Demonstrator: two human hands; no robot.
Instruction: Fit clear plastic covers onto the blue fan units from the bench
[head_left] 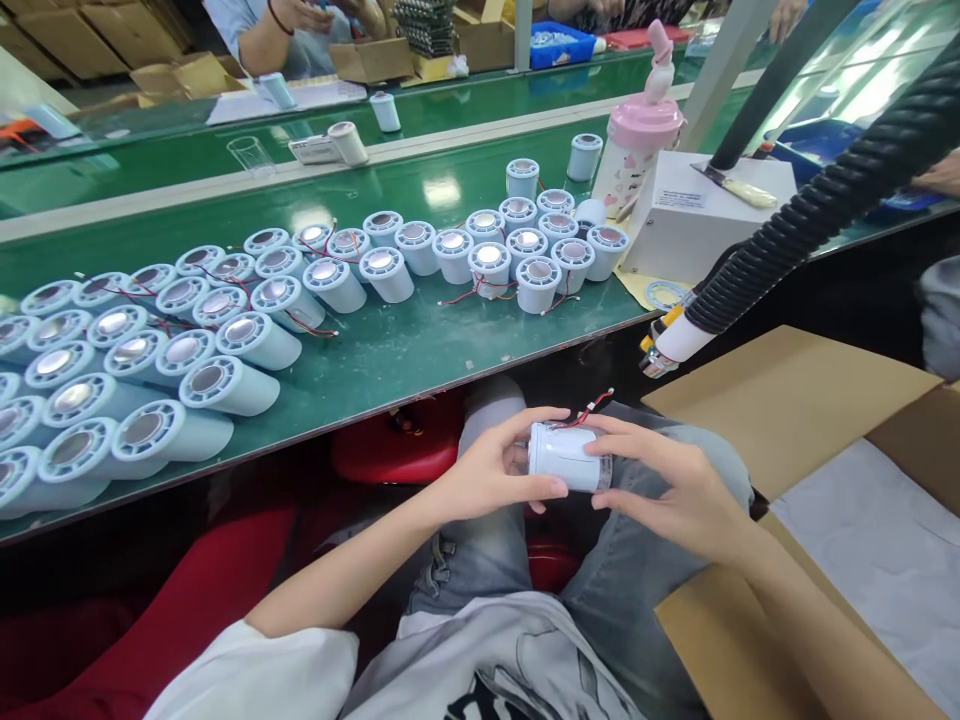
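Note:
Between my two hands, above my lap, lies a pale blue cylindrical housing (564, 458) on its side, with a short red and black wire and a small white plug sticking up from it. My left hand (499, 465) is wrapped round its left end. On the right end, which looks clear, the fingers and thumb of my right hand (664, 480) close from above and below. Many similar pale blue cylinders (390, 278) stand in rows on the green bench (420, 335) ahead, several with red and black wires and shiny round tops.
A black corrugated hose (825, 190) with a white nozzle hangs at the right, near a grey metal box (690, 220). A pink-lidded cup (641, 130) stands beside it. An open carton (795, 400) is at my right. Across the bench a co-worker's hands (304, 15) are busy.

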